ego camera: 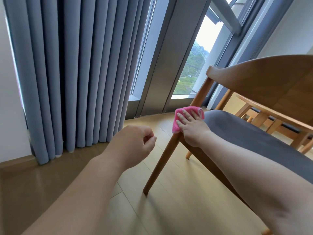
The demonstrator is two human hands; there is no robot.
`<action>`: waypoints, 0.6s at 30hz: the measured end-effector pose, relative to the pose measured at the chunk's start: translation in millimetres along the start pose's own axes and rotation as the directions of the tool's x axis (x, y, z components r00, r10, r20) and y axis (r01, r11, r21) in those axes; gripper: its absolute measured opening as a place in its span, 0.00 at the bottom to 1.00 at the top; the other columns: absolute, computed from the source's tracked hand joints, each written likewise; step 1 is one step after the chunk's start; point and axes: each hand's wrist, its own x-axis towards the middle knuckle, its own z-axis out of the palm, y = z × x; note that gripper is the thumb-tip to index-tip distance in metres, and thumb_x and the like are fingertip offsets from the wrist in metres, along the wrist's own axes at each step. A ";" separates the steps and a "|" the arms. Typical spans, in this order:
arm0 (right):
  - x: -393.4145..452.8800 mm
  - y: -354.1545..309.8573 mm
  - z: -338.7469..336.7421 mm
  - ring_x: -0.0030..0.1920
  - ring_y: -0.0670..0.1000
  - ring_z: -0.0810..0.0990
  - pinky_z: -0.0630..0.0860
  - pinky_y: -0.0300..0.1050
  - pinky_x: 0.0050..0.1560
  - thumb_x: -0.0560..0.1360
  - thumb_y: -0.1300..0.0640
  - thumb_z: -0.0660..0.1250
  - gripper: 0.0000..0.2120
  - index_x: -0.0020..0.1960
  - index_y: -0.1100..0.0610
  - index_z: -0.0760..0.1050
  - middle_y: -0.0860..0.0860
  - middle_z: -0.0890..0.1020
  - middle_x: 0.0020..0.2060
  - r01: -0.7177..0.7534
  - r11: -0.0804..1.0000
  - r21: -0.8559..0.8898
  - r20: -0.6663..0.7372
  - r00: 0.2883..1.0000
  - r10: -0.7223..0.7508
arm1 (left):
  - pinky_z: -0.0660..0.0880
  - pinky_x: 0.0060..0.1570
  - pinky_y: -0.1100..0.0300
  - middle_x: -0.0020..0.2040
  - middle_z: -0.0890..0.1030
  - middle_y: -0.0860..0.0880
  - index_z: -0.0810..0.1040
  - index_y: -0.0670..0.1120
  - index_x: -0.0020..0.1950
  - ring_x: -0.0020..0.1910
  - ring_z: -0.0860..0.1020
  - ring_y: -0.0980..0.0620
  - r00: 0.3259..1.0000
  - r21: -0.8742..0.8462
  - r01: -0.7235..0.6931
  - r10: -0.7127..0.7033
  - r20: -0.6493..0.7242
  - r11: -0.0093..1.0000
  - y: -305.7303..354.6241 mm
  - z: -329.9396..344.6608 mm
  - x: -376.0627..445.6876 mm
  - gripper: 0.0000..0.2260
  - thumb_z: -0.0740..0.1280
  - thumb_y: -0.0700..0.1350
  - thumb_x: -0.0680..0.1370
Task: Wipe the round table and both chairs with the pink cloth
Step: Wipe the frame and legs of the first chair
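The right hand (192, 128) lay flat on the pink cloth (186, 118), fingers straight and spread, pressing it onto the front corner of the chair (264, 78) seat — just where the grey cushion (250, 133) met the wooden leg. The left hand (135, 141) hung in the air over the floor (177, 192), well apart from the chair, its fingers curled in on themselves and holding nothing. The two hands were apart. Behind the chair's curved wooden back, an edge of the round desk (271, 107) showed, with part of a second chair (279, 126) under it. Blue-grey curtains (76, 73) hung to the floor at the left beside the window (194, 65). No container, label or writing could be made out.
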 end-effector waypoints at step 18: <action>-35.1 -16.7 19.4 0.76 0.56 0.35 0.34 0.60 0.74 0.82 0.53 0.51 0.28 0.78 0.51 0.45 0.52 0.43 0.78 0.214 0.962 -0.171 0.127 0.973 -0.194 | 0.80 0.42 0.60 0.38 0.79 0.54 0.79 0.50 0.49 0.38 0.78 0.57 0.997 0.016 -0.004 0.003 0.078 1.000 10.1 17.9 -3.4 0.07 0.62 0.49 0.80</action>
